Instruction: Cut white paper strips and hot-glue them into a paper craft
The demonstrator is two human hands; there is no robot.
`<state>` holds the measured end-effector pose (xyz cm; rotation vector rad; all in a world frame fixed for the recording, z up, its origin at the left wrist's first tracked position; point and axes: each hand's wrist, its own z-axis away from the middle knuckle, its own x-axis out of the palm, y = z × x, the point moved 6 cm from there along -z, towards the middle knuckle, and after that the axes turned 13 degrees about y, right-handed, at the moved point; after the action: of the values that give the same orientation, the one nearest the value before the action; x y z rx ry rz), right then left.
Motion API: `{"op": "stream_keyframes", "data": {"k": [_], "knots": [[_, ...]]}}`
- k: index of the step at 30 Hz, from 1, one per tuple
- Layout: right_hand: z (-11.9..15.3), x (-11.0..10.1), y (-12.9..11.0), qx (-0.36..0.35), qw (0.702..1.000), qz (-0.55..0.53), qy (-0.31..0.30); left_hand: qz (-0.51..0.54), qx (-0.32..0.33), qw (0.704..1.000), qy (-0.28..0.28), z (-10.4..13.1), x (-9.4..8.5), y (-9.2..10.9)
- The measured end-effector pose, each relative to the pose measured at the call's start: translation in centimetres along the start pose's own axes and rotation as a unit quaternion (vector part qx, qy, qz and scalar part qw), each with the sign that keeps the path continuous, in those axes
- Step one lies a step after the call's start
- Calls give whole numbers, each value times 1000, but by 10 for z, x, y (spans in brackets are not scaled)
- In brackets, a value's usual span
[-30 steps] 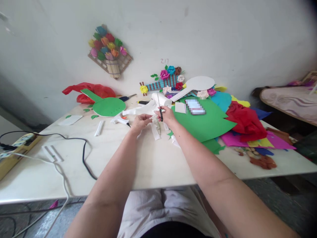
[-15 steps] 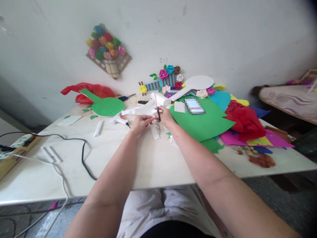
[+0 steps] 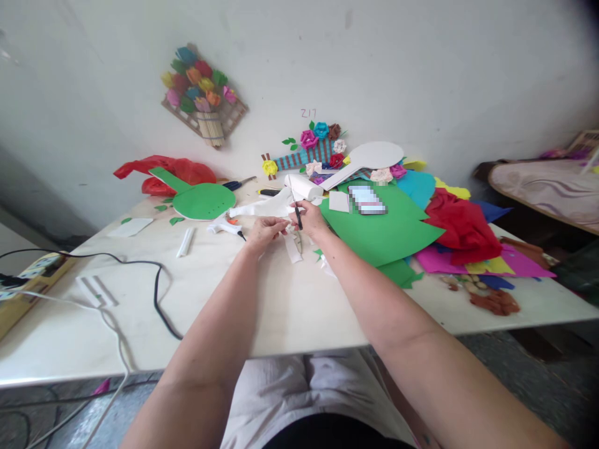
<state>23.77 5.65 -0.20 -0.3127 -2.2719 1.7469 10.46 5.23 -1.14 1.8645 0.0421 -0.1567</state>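
My right hand (image 3: pixel 309 218) is closed on a slim dark-handled tool (image 3: pixel 298 217), whose thin metal end points up and away; it looks like scissors. Close beside it, my left hand (image 3: pixel 267 232) pinches something small and pale, too small to make out. White crepe paper (image 3: pixel 266 206) lies just beyond both hands, next to a white roll (image 3: pixel 304 187). A white paper strip (image 3: pixel 293 248) rests below the fingers. Left of my left hand is a white glue gun (image 3: pixel 225 226) with an orange part.
A green round shape with a handle (image 3: pixel 204 201) lies at left. Green sheets (image 3: pixel 379 234) bear a phone (image 3: pixel 367 200) at right, beside red crepe paper (image 3: pixel 461 227). A black cable (image 3: pixel 156 293) and power strip (image 3: pixel 35 280) are at far left.
The dark-handled tool has tilted slightly to the left in my right hand. My left hand has barely moved, and its fingers remain pinched.
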Motion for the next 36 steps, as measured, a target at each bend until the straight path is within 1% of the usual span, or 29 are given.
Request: {"op": "stream_keyframes", "data": {"k": [8,23,26,28,31,33,36], "knots": [[3,-1,-3,16,1000,-20,7,24,-16,1000,-6,3,0,3],[6,-1,-5,17,999,-30,-4,31,-22,999,-8,3,1,2],[7,-1,-6,20,999,-35,1,47,-29,998,-9,3,2,1],[7,-2,-7,23,999,-39,6,66,-42,997,-5,3,2,-1],[7,-4,-7,31,998,-54,18,106,-86,991,14,3,-1,-4],[5,-6,-7,37,996,-69,33,149,-118,981,24,3,-2,-5],[3,-11,-6,56,992,-88,68,220,-152,963,17,5,-2,-5]]}}
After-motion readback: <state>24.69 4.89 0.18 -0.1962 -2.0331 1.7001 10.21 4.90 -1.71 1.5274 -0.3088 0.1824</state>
